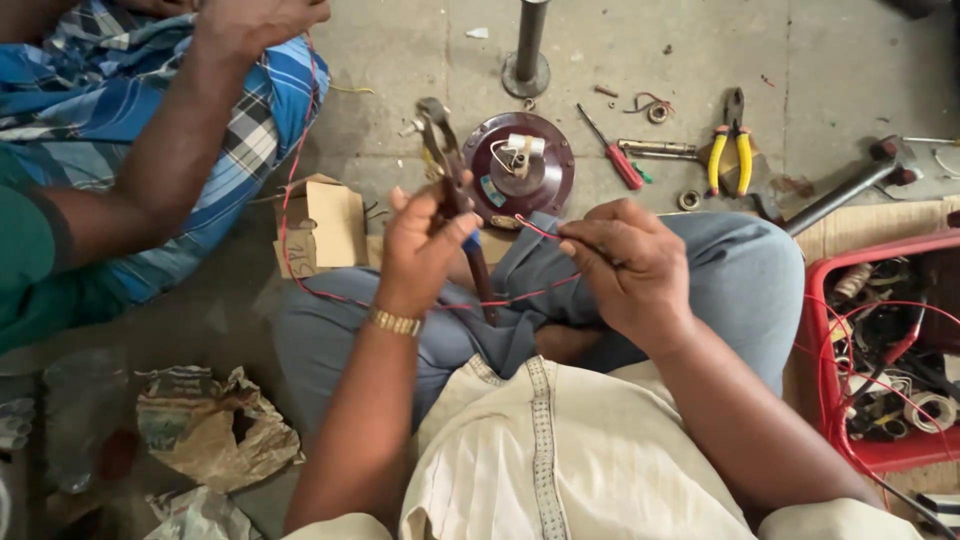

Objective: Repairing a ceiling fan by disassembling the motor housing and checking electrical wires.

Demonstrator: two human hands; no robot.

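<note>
Left hand point(420, 245) grips our old pliers point(447, 170), jaws up, just before round maroon motor plate point(520, 165); right hand point(625, 265) pinches thin red wire point(540, 232) at its end, below plate; wire runs between our hands; yellow-handled pliers point(730, 150) right of plate; red-handled screwdriver point(615, 152) between them; cardboard box point(325, 222) left of plate.

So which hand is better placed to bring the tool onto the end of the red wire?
Left, probably. The left hand already holds the pliers, jaws up beside the red wire. The right hand is busy pinching that wire's end.
</note>
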